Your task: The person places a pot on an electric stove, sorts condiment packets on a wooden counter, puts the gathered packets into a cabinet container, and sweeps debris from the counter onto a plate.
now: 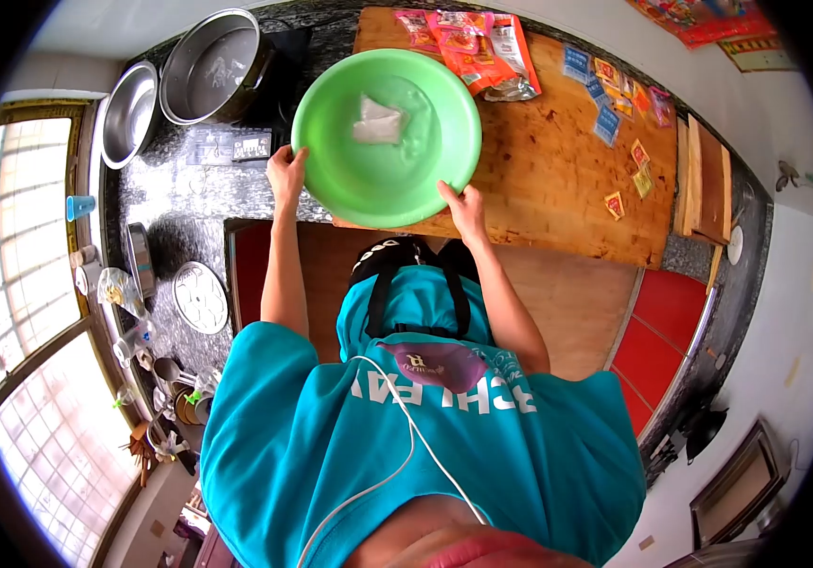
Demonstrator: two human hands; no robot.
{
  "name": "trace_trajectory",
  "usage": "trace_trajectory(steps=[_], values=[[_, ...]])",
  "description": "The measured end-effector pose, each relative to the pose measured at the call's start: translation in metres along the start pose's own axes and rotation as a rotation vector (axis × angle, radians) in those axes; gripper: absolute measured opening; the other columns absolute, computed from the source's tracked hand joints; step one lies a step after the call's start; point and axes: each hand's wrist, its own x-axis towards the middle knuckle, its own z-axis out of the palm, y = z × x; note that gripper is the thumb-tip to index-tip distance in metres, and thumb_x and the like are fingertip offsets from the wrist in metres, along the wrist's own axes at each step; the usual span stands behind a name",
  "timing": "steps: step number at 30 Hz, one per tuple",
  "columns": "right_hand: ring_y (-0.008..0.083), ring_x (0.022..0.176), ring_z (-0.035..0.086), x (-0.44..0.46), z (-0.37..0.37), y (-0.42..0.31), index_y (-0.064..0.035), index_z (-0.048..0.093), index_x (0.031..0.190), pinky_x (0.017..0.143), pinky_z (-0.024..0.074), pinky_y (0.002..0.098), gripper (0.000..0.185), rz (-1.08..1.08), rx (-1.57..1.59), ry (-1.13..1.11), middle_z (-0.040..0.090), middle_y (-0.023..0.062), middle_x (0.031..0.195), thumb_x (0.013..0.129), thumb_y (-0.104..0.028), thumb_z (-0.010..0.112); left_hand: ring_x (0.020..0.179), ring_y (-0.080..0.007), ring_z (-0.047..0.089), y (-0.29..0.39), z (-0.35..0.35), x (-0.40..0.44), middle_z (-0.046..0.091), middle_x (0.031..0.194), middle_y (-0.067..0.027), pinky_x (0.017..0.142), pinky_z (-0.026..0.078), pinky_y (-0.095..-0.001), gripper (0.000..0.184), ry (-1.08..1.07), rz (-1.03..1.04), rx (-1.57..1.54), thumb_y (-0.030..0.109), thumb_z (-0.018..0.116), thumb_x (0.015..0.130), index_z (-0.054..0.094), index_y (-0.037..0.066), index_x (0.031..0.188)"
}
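Where the green basin (335, 170) was: in front of the person, over the left part of the wooden board (558, 151) and the speckled counter beside it; whether its base rested on the wood could not be told.
Left hand (285, 176): gripped the basin's left rim, thumb tip at the lip; the other fingers were mostly hidden, so their curl could not be read.
Right hand (465, 212): gripped the near right rim, thumb laid over the edge, the remaining fingers largely out of sight below it.
Inside the basin: a whitish packet-like thing (378, 125) lay on the bottom, with a glossy patch around it that looked like liquid.
Far side of the board: orange-red packets (463, 59) lay just beyond the basin's right rim.
Right side of the board: blue sachets (605, 125) and small orange and yellow sachets (640, 154) lay scattered, well apart from both hands.
Left counter: two metal pots (210, 76) stood side by side, with a blue cup (79, 207) by the window and a round white plate (200, 297) nearer the person.
Clothing: a teal shirt (425, 464), with a white cord (413, 423) hanging down its front.
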Motion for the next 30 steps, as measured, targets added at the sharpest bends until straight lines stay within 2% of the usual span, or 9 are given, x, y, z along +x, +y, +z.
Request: trace_trajectory(steps=[3,6,7,10,12,17,21,26,30], values=[[0.0125,0.055,0.059,0.007,-0.009,-0.001,0.0023,0.062,0.079,0.050,0.0488,0.0284,0.037,0.076,-0.085,-0.052,0.062,0.0053,0.066,0.089,-0.033,0.061,0.067,-0.0241,0.061,0.023,0.001,-0.015,0.062,0.070,-0.0130,0.066,0.048,-0.0330,0.029,0.037,-0.009,0.320,0.019,0.067,0.076,0.066,-0.005,0.093],[0.0143,0.055,0.061,0.017,-0.021,-0.011,0.0005,0.061,0.078,0.051,0.0504,0.0291,0.043,0.158,0.249,-0.010,0.061,0.0060,0.065,0.094,-0.038,0.051,0.101,-0.0349,0.052,0.078,0.025,-0.052,0.053,0.108,-0.0199,0.083,0.046,-0.0400,0.042,0.336,0.211,0.268,0.009,0.066,0.077,0.054,0.001,0.116],[0.0153,0.054,0.061,0.026,-0.030,-0.016,-0.0001,0.060,0.077,0.051,0.0501,0.0292,0.049,0.192,0.210,0.020,0.060,0.0062,0.064,0.097,-0.041,0.044,0.102,-0.0366,0.051,0.088,0.036,-0.061,0.050,0.111,-0.0200,0.083,0.045,-0.0411,0.044,0.312,0.324,0.286,0.007,0.065,0.076,0.052,0.002,0.118],[0.0120,0.073,0.063,0.072,-0.059,-0.007,-0.0009,0.060,0.081,0.059,0.0508,0.0273,0.042,-0.001,-0.221,0.111,0.064,0.0081,0.077,0.093,-0.040,0.052,0.105,-0.0375,0.051,0.148,0.078,-0.095,0.049,0.114,-0.0204,0.087,0.044,-0.0421,0.042,0.207,0.571,0.334,0.003,0.066,0.073,0.055,0.007,0.114],[0.0120,0.080,0.060,0.100,-0.059,-0.036,0.0004,0.061,0.085,0.065,0.0490,0.0271,0.038,0.005,-0.216,0.153,0.064,0.0074,0.083,0.089,-0.037,0.059,0.103,-0.0339,0.054,0.175,0.114,-0.112,0.053,0.114,-0.0169,0.087,0.046,-0.0398,0.034,0.047,0.552,0.115,-0.002,0.063,0.077,0.058,0.003,0.110],[0.0118,0.078,0.056,0.212,-0.054,-0.012,-0.0023,0.059,0.101,0.064,0.0507,0.0293,0.045,0.292,0.358,0.123,0.061,0.0044,0.097,0.074,-0.032,0.078,0.089,-0.0297,0.061,0.200,0.184,-0.136,0.060,0.103,-0.0153,0.075,0.051,-0.0325,0.017,-0.189,0.500,-0.062,-0.003,0.058,0.081,0.062,0.000,0.098],[0.0210,0.088,0.058,0.246,-0.042,-0.043,-0.0136,0.053,0.111,0.070,0.0511,0.0369,0.063,0.615,0.549,0.162,0.060,0.0045,0.099,0.066,-0.048,0.080,0.082,-0.0303,0.061,0.205,0.198,-0.144,0.060,0.098,-0.0144,0.072,0.051,-0.0369,0.015,-0.213,0.347,-0.170,-0.002,0.056,0.082,0.062,0.002,0.095],[0.0227,0.085,0.062,0.247,-0.063,-0.041,-0.0054,0.053,0.109,0.071,0.0533,0.0409,0.041,0.473,0.598,0.392,0.061,0.0076,0.099,0.073,-0.015,0.069,0.081,-0.0254,0.063,0.204,0.203,-0.144,0.061,0.096,-0.0133,0.070,0.052,-0.0332,0.013,-0.221,0.251,-0.177,-0.001,0.055,0.084,0.062,0.000,0.095],[0.0227,0.097,0.059,0.199,-0.093,-0.039,-0.0059,0.047,0.120,0.077,0.0523,0.0397,0.044,0.254,0.852,0.158,0.056,0.0089,0.111,0.078,-0.002,0.060,0.085,-0.0230,0.063,0.201,0.207,-0.144,0.062,0.095,-0.0130,0.074,0.052,-0.0310,0.013,-0.336,0.181,-0.143,0.000,0.054,0.086,0.063,-0.001,0.095]])
